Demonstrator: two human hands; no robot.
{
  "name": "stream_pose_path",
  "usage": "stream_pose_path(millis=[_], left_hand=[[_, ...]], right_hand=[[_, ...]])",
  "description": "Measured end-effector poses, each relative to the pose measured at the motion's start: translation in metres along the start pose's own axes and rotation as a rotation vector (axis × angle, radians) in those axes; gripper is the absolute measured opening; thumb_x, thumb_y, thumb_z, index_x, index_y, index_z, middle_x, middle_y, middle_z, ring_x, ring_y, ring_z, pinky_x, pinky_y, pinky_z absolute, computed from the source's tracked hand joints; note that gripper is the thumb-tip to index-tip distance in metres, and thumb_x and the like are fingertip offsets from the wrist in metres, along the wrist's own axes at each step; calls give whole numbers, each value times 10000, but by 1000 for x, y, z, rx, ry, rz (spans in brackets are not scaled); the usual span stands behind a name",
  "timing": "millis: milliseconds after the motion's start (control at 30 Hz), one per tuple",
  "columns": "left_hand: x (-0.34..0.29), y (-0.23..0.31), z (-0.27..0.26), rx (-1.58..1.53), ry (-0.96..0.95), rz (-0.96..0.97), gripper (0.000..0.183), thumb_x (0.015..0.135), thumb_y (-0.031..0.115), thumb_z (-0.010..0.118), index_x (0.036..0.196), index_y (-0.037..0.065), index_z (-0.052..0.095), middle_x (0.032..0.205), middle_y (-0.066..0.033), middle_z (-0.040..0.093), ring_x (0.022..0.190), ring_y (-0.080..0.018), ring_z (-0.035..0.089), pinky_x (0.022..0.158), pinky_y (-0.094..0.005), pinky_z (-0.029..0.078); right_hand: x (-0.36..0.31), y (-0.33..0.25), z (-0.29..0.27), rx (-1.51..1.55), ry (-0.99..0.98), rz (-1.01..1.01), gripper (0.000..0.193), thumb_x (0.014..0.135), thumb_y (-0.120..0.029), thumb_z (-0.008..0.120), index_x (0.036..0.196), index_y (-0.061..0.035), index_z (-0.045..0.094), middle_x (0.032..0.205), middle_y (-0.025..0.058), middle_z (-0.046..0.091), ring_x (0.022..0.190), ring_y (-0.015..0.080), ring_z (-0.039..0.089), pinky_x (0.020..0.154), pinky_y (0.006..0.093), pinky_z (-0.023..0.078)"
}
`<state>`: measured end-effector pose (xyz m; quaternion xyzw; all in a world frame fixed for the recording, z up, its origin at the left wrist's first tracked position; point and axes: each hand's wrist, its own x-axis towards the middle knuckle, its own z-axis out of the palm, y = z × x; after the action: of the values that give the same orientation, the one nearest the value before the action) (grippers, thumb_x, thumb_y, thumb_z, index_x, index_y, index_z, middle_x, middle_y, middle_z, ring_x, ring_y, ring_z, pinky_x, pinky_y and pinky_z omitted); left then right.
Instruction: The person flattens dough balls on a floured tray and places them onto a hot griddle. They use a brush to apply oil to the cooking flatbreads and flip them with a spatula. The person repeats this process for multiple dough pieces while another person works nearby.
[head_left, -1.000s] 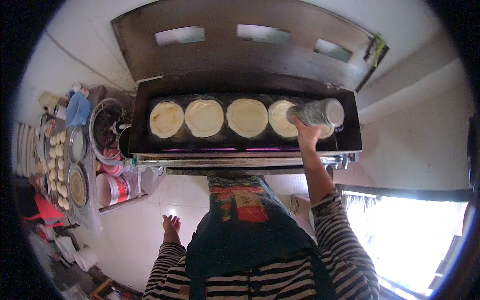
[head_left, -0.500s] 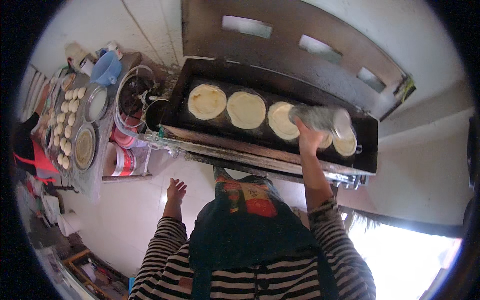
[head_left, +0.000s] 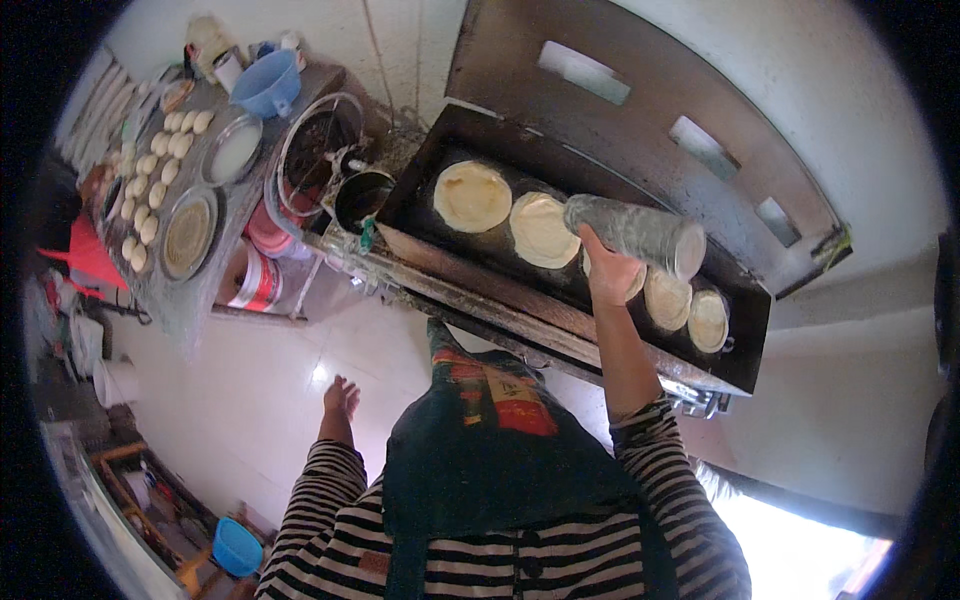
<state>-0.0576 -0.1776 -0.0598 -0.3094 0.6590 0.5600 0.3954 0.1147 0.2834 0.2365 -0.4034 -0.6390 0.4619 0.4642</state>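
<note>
My right hand (head_left: pixel 610 272) grips a thick grey cylinder (head_left: pixel 640 234), dusty on its side and paler at its round end. It hangs tilted over a long dark griddle (head_left: pixel 480 262), hiding part of one dough round below. Several flat, pale dough rounds lie in a row on the griddle, such as the leftmost round (head_left: pixel 472 197), the round beside it (head_left: pixel 543 230) and the rightmost round (head_left: pixel 708 321). Away from the griddle, my left hand (head_left: pixel 341 397) hangs above the floor, holding nothing, with its fingers apart.
Left of the griddle, a floury table (head_left: pixel 190 320) bears dough balls (head_left: pixel 142 218), a round metal pan (head_left: pixel 190 235), a basin of whitish liquid (head_left: pixel 234 149) and a blue plastic bowl (head_left: pixel 267 86). A metal lid (head_left: pixel 640 125) stands up behind the griddle. A bucket (head_left: pixel 250 277) sits under the table.
The view has turned, so the griddle and table appear shifted right and tilted. My right hand still holds the cylinder, now less blurred. My left hand stays low and open.
</note>
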Motion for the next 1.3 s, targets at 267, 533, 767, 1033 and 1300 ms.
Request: stream_pose_path(millis=[267, 533, 767, 1033, 1300], left_hand=[[-21, -15, 12, -25, -23, -7, 548, 897, 462, 432, 1267, 57, 406, 1137, -124, 545, 879, -215, 583, 624, -292, 480], [-33, -48, -4, -65, 81, 21, 503, 906, 421, 400, 1250, 54, 410, 1164, -147, 543, 913, -252, 589, 656, -336, 467], [-62, -98, -5, -72, 185, -35, 516, 897, 430, 413, 1251, 53, 410, 1176, -158, 537, 905, -258, 594, 597, -311, 470], [-99, -125, 69, -34, 183, -34, 529, 886, 461, 458, 1243, 72, 424, 1091, -143, 566, 759, -211, 606, 490, -265, 490], [-150, -58, 175, 124, 82, 169, 462, 901, 417, 447, 1205, 68, 440, 1157, -135, 550, 937, -232, 584, 696, -315, 487]], right_hand=[[16, -16, 55, -65, -152, -160, 351, 686, -184, 765, 931, 25, 624, 971, 110, 633, 844, 190, 592, 794, 314, 456], [9, 0, 119, -4, -293, -174, 360, 665, -55, 760, 965, 21, 576, 944, 68, 613, 842, 174, 577, 787, 294, 456], [28, -4, 26, 172, -80, 37, 410, 679, -57, 750, 1039, 1, 562, 1003, 82, 591, 910, 194, 554, 829, 320, 441], [87, 114, -424, 70, 236, 250, 477, 849, -380, 532, 1198, -63, 451, 1164, 109, 513, 1078, 229, 493, 919, 423, 389], [114, 189, -618, 430, 106, 1313, 490, 717, -572, 595, 887, -112, 611, 666, 122, 613, 526, 273, 583, 441, 361, 494]])
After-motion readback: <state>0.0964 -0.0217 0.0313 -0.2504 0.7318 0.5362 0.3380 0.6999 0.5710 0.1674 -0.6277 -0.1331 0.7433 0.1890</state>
